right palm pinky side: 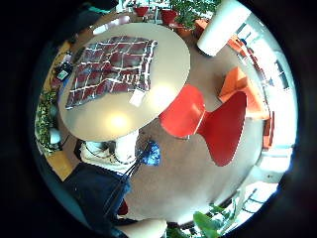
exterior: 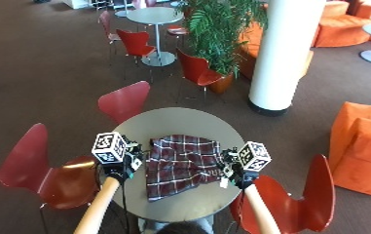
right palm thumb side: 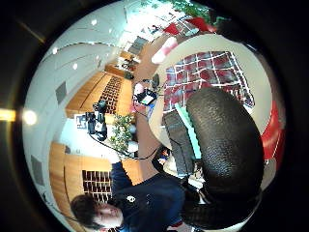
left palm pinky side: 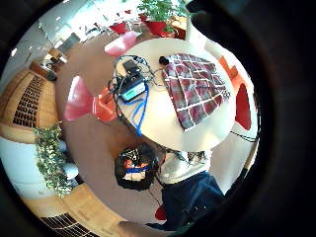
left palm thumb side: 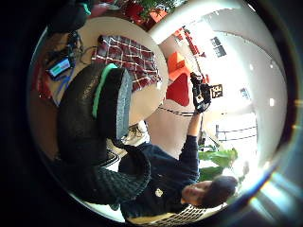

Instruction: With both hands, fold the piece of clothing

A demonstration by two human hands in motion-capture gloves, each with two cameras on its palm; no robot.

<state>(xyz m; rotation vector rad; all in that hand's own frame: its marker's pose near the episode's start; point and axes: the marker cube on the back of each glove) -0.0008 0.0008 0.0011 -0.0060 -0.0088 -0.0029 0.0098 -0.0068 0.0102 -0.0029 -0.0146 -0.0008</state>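
Observation:
A dark red plaid garment (exterior: 180, 165) lies spread flat on the round grey table (exterior: 172, 119). It also shows in the palm views (left palm pinky side: 195, 89) (left palm thumb side: 128, 56) (right palm pinky side: 111, 67) (right palm thumb side: 205, 72). My left hand (exterior: 121, 168) hovers at the garment's left side, well above the table, and holds nothing. My right hand (exterior: 237, 173) hovers at its right side, also empty. A black gloved thumb (left palm thumb side: 90, 118) (right palm thumb side: 222, 140) shows extended in each thumb side view. A white tag (right palm pinky side: 137, 98) lies at the garment's edge near my right hand.
A small device with a screen and blue cables (left palm pinky side: 131, 86) sits on the table beside the garment. Red chairs (exterior: 125, 100) (exterior: 42, 170) (exterior: 302, 195) ring the table. Beyond stand a white pillar (exterior: 282, 53), a plant (exterior: 224, 24) and orange seats (exterior: 363, 146).

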